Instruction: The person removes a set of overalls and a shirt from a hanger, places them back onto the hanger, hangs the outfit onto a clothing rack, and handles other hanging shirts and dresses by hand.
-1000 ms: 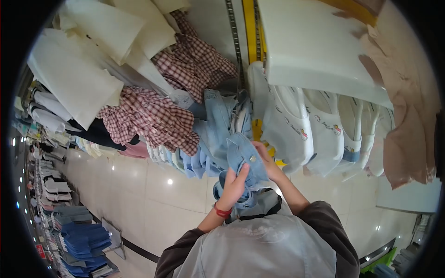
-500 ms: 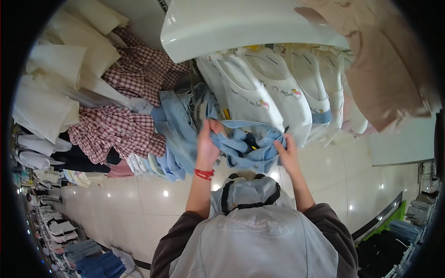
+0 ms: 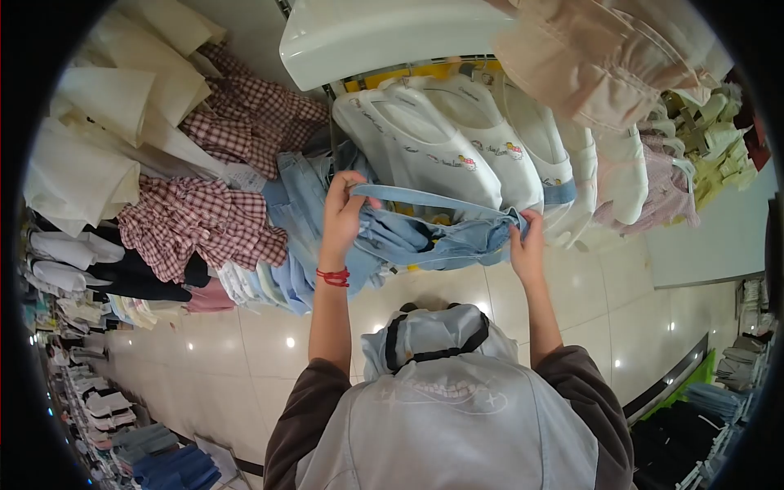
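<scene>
Both my arms reach forward, set well apart, with the elbows low and the dark sleeves [image 3: 306,408] loose around them. My left hand [image 3: 341,214], with a red bracelet [image 3: 333,278] at its wrist, bends inward, thumb and fingers pinching one end of the waistband [image 3: 408,194]. My right hand [image 3: 527,243] pinches the opposite end between thumb and fingers.

The denim piece [image 3: 445,260] is in front of the white shirts [image 3: 457,175], covering their lower part. It is pale blue, its waist pulled wide into a long, narrow opening; the cloth inside lies in folds. I cannot tell if it is trousers or a skirt.

The shirts look soft and smooth, with small prints. Left of them hangs a checked garment [image 3: 196,224], heavily gathered. Above them is a glossy shelf [image 3: 425,33] with a rounded edge; below them, a shiny tiled floor [image 3: 261,335].
</scene>
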The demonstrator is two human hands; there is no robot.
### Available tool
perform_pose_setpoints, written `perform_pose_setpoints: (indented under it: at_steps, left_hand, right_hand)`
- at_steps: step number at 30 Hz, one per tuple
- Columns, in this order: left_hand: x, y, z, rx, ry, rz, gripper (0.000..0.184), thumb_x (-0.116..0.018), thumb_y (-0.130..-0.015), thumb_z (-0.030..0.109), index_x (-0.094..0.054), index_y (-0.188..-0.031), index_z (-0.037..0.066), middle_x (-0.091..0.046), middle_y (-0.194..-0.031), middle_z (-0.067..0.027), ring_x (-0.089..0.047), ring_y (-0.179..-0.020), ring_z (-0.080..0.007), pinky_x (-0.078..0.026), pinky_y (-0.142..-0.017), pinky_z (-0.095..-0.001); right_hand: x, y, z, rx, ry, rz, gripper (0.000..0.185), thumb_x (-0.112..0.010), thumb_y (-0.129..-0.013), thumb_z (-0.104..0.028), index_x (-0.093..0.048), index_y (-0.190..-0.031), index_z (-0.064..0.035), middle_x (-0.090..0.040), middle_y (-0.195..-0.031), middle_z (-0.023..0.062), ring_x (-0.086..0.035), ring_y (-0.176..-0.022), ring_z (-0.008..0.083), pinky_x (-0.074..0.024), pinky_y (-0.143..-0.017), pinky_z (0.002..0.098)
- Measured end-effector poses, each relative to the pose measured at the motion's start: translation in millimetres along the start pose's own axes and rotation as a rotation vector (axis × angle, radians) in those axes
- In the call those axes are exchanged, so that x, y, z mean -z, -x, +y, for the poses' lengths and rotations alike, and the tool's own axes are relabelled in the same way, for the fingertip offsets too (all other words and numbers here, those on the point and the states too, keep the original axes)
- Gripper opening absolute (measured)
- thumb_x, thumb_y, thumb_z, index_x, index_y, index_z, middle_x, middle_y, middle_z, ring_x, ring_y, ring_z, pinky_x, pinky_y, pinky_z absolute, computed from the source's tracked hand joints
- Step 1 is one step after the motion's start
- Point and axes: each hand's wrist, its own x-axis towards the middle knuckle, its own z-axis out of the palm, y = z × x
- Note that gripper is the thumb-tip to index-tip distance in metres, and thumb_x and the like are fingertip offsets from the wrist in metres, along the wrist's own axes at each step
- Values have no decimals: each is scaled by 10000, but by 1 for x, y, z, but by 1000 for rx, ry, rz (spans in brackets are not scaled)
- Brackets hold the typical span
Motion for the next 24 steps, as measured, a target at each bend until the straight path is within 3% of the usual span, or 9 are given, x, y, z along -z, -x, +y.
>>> perform_pose_setpoints:
  at_steps: [2, 3, 8, 10, 13, 16, 18, 21, 24]
  left_hand:
    - [-25, 5, 15, 46, 248, -36, 132, -420, -820, 2, -399, -940, 52, -562, -753, -145, -513, -622, -153, -417, -634, -262]
    - [-38, 8, 25, 59, 329, -92, 145, -426, -811, -6, -380, -931, 61, -564, -772, -157, -506, -618, -153, -419, -637, -268]
    - [-77, 16, 51, -10, 558, -255, 232, -476, -769, -21, -339, -911, 103, -559, -912, -213, -465, -593, -142, -428, -642, -308]
    - [-79, 19, 59, -9, 662, -340, 261, -496, -755, -24, -336, -905, 116, -549, -964, -228, -453, -592, -131, -433, -637, -325]
    - [-76, 31, 81, 64, 583, -436, 232, -504, -796, 21, -333, -923, 112, -572, -906, -226, -448, -520, -124, -412, -517, -284]
    - [-59, 39, 95, 52, 402, -524, 239, -471, -828, 6, -334, -1007, 87, -609, -856, -184, -428, -517, -91, -376, -506, -210]
    - [-45, 41, 107, 17, 181, -546, 275, -480, -831, 9, -349, -1061, 82, -619, -835, -161, -422, -507, -83, -365, -493, -198]
    - [-13, 36, 107, 23, -594, -192, 236, -502, -798, 2, -453, -1027, 34, -634, -816, -92, -525, -552, -89, -397, -504, -212]
    - [34, 26, 81, -1, -922, 57, 207, -465, -752, -44, -476, -946, 27, -626, -802, -106, -606, -674, -221, -442, -569, -306]
  right_hand:
    - [-11, 6, 16, 0, 88, 13, 288, -510, -785, 26, -411, -1055, 16, -488, -973, 124, -501, -889, 208, -404, -781, 312]
    - [-19, 10, 31, 60, 208, 42, 352, -575, -792, -60, -389, -1082, 14, -495, -988, 133, -514, -871, 232, -419, -751, 323]
    - [-81, 76, 120, -531, -5, -249, 704, -632, -751, -452, -354, -1188, 25, -440, -1155, 222, -501, -998, 282, -411, -837, 368]
    - [-77, 90, 63, -1196, -296, -503, 742, -518, -794, -539, -311, -1246, 12, -438, -1190, 233, -518, -998, 298, -413, -868, 387]
    - [-90, 100, 59, -1447, -942, -784, 664, -432, -835, -545, -361, -1226, -13, -496, -1152, 190, -538, -982, 285, -417, -887, 400]
    - [-105, 85, 47, -1306, -1306, -829, 558, -393, -869, -499, -438, -1166, -28, -543, -1116, 149, -559, -956, 241, -442, -854, 379]
    - [-118, 86, 40, -1209, -1242, -573, 305, -473, -868, -301, -507, -1041, -52, -573, -945, 65, -558, -773, 156, -464, -711, 310]
    - [-117, 84, 44, -1027, -1107, -371, 126, -534, -809, -112, -529, -929, -76, -486, -708, -16, -458, -592, 89, -443, -623, 255]
    - [-80, 72, 13, -843, -994, -224, 113, -527, -816, -104, -531, -925, -75, -455, -676, -24, -426, -574, 72, -420, -608, 231]
